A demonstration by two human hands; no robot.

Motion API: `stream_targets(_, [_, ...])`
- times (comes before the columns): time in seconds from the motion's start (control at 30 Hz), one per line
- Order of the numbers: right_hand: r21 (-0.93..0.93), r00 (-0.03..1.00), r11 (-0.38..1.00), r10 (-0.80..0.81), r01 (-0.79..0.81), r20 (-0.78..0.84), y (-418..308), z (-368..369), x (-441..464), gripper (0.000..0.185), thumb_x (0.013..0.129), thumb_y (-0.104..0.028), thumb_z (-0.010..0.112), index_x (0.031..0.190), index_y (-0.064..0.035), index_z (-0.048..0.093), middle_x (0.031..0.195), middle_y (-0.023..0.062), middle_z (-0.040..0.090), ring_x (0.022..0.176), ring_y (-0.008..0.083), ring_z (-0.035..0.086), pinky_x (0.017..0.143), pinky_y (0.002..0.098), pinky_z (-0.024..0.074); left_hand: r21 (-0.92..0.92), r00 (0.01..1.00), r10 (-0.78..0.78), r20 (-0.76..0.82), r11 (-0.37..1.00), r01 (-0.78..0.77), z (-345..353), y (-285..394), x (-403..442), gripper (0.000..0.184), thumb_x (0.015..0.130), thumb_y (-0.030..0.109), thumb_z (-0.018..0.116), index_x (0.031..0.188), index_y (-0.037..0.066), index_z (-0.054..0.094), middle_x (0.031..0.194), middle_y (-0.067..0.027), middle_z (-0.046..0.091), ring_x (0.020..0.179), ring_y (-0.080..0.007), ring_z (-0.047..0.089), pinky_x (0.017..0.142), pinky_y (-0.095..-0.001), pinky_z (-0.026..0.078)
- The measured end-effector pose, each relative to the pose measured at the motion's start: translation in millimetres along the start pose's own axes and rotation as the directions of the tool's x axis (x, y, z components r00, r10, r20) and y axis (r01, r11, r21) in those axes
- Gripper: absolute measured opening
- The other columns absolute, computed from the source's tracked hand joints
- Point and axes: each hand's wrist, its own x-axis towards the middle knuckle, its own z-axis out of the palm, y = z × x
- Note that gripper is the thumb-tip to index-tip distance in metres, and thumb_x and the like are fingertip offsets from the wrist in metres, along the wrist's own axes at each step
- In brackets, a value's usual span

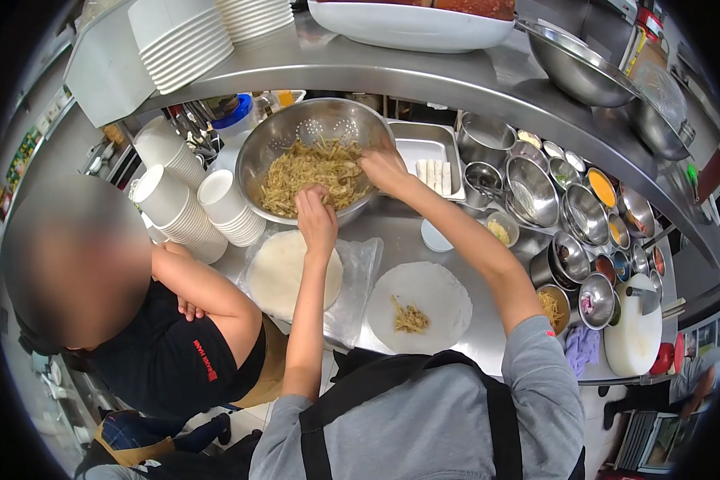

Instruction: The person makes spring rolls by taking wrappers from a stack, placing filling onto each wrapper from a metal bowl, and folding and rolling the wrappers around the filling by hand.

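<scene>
A steel colander (352, 120) holds a mound of brownish shredded filling (300, 172). At the mound's near edge is my left hand (317, 214), its fingers curled together on the shreds. My right hand (382, 170) reaches in at the colander's right side, fingers closed at the filling and their tips partly hidden. In front of me lies a thin, round, whitish wrapper sheet (448, 300) with a small heap of filling (410, 317) on it. To its left, a stack of round wrappers (284, 276) rests on clear plastic (360, 276).
Stacked white tubs (168, 200) stand left of the colander. Behind is a metal tray (420, 144) with white rolls (434, 174). Several steel bowls (532, 192) crowd the right. An overhead shelf (360, 68) spans the back. A co-worker (168, 344) stands close on my left, arms folded.
</scene>
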Motion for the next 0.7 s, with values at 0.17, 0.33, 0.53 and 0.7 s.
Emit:
stream_targets(0.17, [-0.013,0.984,1.0,-0.003,0.006,0.179,7,-16,0,0.013,0.074,-0.008,0.058,0.078,-0.0114,0.07,0.078,0.0066,0.067,0.085,0.0224,0.065,0.094,0.0464,0.034,0.013,0.999,-0.009,0.034,1.0,0.008,0,-2,-1,0.035,0.066,-0.011,0.05,0.098,0.002,0.047,0.1,-0.0171,0.048,0.097,-0.0367,0.048,0.081,-0.0451,0.039])
stream_targets(0.33, [0.18,0.881,0.958,0.118,-0.222,0.459,31,-30,11,0.012,0.075,-0.012,0.063,0.081,-0.0188,0.072,0.08,-0.0005,0.07,0.085,0.0189,0.065,0.089,0.0469,0.0326,-0.098,0.995,-0.065,0.07,0.993,0.072,-8,-3,2,0.033,0.069,-0.008,0.056,0.099,0.006,0.057,0.102,-0.0148,0.048,0.101,-0.0344,0.046,0.086,-0.0439,0.038])
stream_targets(0.53, [0.279,0.795,0.876,0.171,-0.393,0.582,60,-18,18,0.015,0.072,-0.012,0.065,0.084,-0.0145,0.073,0.073,0.0006,0.07,0.074,0.0138,0.066,0.071,0.0391,0.0459,-0.019,0.985,-0.086,0.151,0.996,0.09,-17,-16,13,0.023,0.07,0.001,0.069,0.09,0.011,0.068,0.103,-0.0118,0.049,0.102,-0.0319,0.044,0.09,-0.0421,0.037])
stream_targets(0.7, [0.447,0.831,0.783,0.155,-0.434,0.535,81,-9,15,0.018,0.067,-0.014,0.068,0.084,-0.0161,0.074,0.072,-0.0014,0.069,0.073,0.0133,0.065,0.071,0.0387,0.0461,0.05,0.981,-0.076,0.179,0.996,0.068,-19,-20,19,0.022,0.07,0.003,0.07,0.09,0.013,0.07,0.104,-0.0113,0.05,0.101,-0.0315,0.043,0.091,-0.0412,0.036])
